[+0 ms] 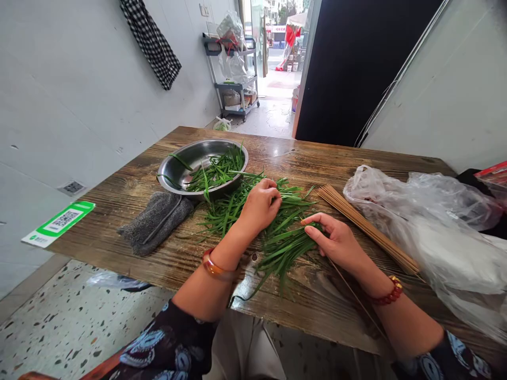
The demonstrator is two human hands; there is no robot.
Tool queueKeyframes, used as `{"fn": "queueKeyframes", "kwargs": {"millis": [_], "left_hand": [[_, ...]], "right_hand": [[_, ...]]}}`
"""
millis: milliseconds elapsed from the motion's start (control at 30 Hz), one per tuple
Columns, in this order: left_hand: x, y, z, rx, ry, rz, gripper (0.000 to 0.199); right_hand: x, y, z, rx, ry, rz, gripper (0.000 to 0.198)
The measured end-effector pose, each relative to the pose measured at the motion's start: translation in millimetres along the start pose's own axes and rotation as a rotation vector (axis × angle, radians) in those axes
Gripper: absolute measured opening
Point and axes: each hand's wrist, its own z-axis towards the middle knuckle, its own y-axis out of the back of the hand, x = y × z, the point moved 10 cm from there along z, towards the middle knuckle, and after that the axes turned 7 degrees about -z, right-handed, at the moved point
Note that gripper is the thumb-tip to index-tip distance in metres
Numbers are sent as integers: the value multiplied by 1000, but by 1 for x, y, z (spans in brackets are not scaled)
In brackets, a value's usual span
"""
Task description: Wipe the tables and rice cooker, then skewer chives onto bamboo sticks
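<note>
My left hand (261, 206) is over a pile of garlic chives (227, 214) on the wooden table, its fingers curled and pinched on some of the green leaves. My right hand (336, 237) holds a thin bamboo skewer (352, 290), which runs back under the wrist toward the table's near edge. The skewer's tip shows just past the right fingertips, close to a fanned bunch of chives (283, 250). Beyond the left hand stands a steel bowl (170, 174) with more chives inside. A bundle of bamboo skewers (368, 227) lies to the right of the right hand.
Clear plastic bags (435, 227) cover the table's right side. A dark grey mesh cloth (158, 221) lies left of the bowl. At the left edge is a green-and-white code card (59, 224). Beyond the table, a wheeled cart (237, 84) stands beside the doorway.
</note>
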Motion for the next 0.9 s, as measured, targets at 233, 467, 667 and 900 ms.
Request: {"fn": "queueKeyframes", "kwargs": {"millis": [233,467,667,900], "left_hand": [[-3,11,1,-45,95,-321,16],[6,-8,-3,95,292,-571,16],[1,0,0,27,162,-354,14],[-7,-6,0,100,73,-322,25]], "right_hand": [[-6,5,0,-54,-49,104,33],[-10,8,0,-87,-70,200,35],[-9,8,0,-89,-66,194,33],[-7,9,-1,-91,-66,189,33]]}}
